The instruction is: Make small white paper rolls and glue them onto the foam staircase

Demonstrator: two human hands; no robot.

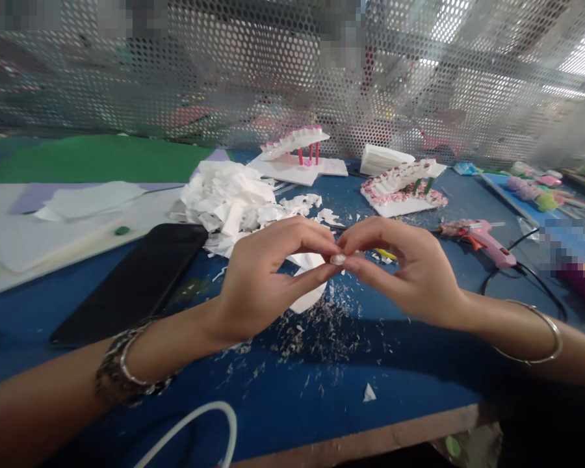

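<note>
My left hand [268, 273] and my right hand [402, 263] meet fingertip to fingertip above the blue table [322, 390]. Both pinch a small white piece [338, 259] between thumbs and forefingers; I cannot make out what it is. A larger white foam scrap [308, 286] lies just under and behind my left fingers. Fine white shavings [316, 325] are scattered on the table below the hands. A beaded bracelet circles my left wrist and a thin metal bangle my right.
A black phone [136, 279] lies left of my hands. A heap of white scraps [229, 198] sits behind it. Two white model staircases [297, 146] [402, 185] stand further back. A pink glue gun [482, 237] with black cord lies right. Perforated metal screen behind.
</note>
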